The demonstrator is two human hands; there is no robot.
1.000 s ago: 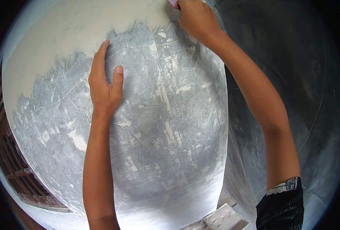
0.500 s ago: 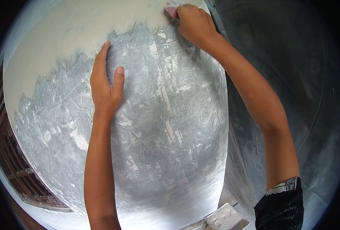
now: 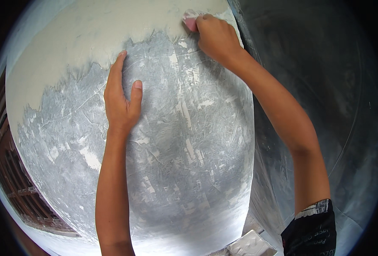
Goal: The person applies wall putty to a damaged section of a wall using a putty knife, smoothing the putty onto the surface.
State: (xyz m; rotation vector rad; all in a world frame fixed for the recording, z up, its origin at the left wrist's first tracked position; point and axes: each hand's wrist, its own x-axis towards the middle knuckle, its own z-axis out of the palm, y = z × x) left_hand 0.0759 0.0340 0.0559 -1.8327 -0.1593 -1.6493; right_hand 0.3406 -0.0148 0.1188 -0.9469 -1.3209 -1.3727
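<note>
A large curved panel (image 3: 184,162) fills the middle, mottled grey with white patches below and coated in smooth cream paste (image 3: 69,47) along the top, with a ragged border between. My right hand (image 3: 219,38) grips a small pink spreader (image 3: 190,20), smeared with white, against the cream layer near the panel's upper right edge. My left hand (image 3: 123,100) rests open on the panel left of it, fingers stretched upward to the border, thumb apart.
A dark, dull sheet-like surface (image 3: 317,85) lies right of the panel. A tray of white paste (image 3: 251,245) is at the lower right, beside the panel's bottom edge. Dark brown slatted woodwork (image 3: 18,179) shows at the left rim.
My right hand and the pink spreader have moved down and slightly left, bringing the spreader into view. My left hand appears slightly lower and further right, as does the panel's cream border.
</note>
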